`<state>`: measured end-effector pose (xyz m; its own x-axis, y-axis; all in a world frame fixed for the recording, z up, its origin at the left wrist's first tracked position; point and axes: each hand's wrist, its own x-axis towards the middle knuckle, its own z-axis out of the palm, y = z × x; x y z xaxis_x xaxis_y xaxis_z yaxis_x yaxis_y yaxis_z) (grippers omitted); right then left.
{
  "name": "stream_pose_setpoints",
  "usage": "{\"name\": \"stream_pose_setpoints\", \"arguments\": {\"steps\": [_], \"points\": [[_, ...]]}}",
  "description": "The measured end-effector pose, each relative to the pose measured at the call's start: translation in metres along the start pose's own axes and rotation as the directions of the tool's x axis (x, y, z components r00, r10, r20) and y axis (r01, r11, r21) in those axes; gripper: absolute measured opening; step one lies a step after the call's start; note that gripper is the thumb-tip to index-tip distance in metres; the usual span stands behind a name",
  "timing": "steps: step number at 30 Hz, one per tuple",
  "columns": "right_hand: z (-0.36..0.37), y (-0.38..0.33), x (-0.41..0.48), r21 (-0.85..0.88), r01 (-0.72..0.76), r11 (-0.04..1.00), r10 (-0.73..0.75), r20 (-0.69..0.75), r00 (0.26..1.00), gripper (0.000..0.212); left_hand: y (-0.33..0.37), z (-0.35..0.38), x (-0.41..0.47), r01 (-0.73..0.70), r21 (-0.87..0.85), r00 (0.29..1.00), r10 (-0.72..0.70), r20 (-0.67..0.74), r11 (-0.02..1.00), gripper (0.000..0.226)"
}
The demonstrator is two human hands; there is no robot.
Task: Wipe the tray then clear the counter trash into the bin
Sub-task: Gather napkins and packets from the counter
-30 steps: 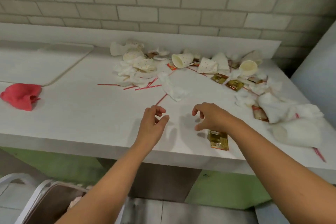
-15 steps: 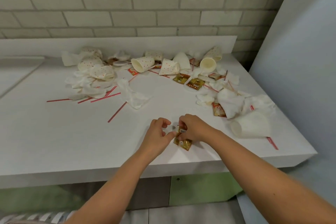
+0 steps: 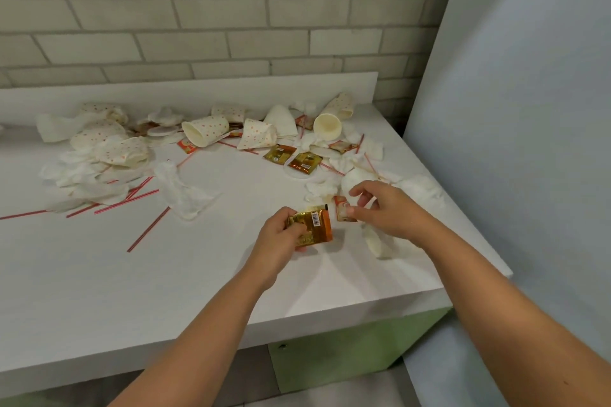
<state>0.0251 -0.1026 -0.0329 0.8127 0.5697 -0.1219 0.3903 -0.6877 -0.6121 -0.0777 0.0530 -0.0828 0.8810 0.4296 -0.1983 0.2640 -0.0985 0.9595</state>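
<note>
Head view: the hands have parted, and each now has its own piece of counter trash.

Half a second ago both hands met over the gold sachet (image 3: pixel 312 225) lying near the counter's (image 3: pixel 99 274) front edge. Now the left hand (image 3: pixel 281 238) grips it alone, fingers curled round its lower left corner, barcode side up. The right hand (image 3: pixel 388 208) has shifted right and back, thumb and forefinger pinching a small red packet (image 3: pixel 340 208); whether that packet has left the surface cannot be told. A white cup (image 3: pixel 375 241) lies on its side under the right wrist. The rest of the litter is unmoved toward the back wall: dotted cups (image 3: pixel 205 129), crumpled napkins (image 3: pixel 185 195), red straws (image 3: pixel 148 230) and two more gold sachets (image 3: pixel 307 162).
</note>
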Motion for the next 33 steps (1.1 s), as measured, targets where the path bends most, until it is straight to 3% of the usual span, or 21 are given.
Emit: {"name": "stream_pose_setpoints", "arguments": {"steps": [5,8,10,12,15,19,22,26,28,31,33], "points": [[-0.03,0.047,-0.001,-0.098,-0.27,0.958,0.235,-0.27,0.934,0.052,0.011,0.026,0.009,0.032,-0.014,0.999,-0.031,0.039,0.999,0.023],[-0.033,0.061,-0.004,-0.133,-0.395,0.909,0.368,-0.191,0.91,0.06,0.016,0.035,0.014,0.055,-0.041,0.998,-0.054,0.046,0.998,0.028],[-0.033,0.066,-0.004,-0.129,-0.426,0.896,0.416,-0.096,0.904,0.048,0.019,0.04,0.018,0.104,-0.026,0.994,-0.102,0.046,0.994,0.027],[-0.031,0.071,-0.004,-0.064,-0.405,0.912,0.403,-0.047,0.914,0.024,0.02,0.044,0.022,0.159,-0.025,0.986,-0.158,0.052,0.987,0.025],[-0.031,0.074,-0.001,0.113,-0.334,0.936,0.338,-0.016,0.941,0.041,0.018,0.044,0.022,0.193,0.004,0.973,-0.192,0.127,0.981,0.035],[-0.035,0.059,0.003,0.268,-0.226,0.937,0.224,0.039,0.974,0.032,0.018,0.041,0.017,0.128,0.129,0.96,-0.156,0.233,0.983,0.05],[-0.037,0.047,0.008,0.29,-0.119,0.95,0.085,0.127,0.988,0.033,0.02,0.034,0.016,0.028,0.155,0.94,-0.079,0.333,0.987,0.044],[-0.034,0.023,0.013,0.234,0.012,0.972,-0.082,0.294,0.952,0.025,0.025,0.022,0.016,0.05,0.164,0.864,-0.125,0.487,0.985,0.033],[-0.029,0.011,0.016,0.223,0.054,0.973,-0.129,0.338,0.932,0.016,0.026,0.019,0.017,0.061,0.193,0.864,-0.149,0.482,0.979,0.03],[-0.023,0.001,0.024,0.214,0.071,0.974,-0.139,0.325,0.935,0.022,0.025,0.016,0.016,0.086,0.184,0.893,-0.158,0.422,0.979,0.028],[-0.024,0.003,0.036,0.162,0.061,0.985,-0.092,0.189,0.978,0.033,0.023,0.013,0.016,0.102,0.154,0.917,-0.153,0.367,0.983,0.033]]}}
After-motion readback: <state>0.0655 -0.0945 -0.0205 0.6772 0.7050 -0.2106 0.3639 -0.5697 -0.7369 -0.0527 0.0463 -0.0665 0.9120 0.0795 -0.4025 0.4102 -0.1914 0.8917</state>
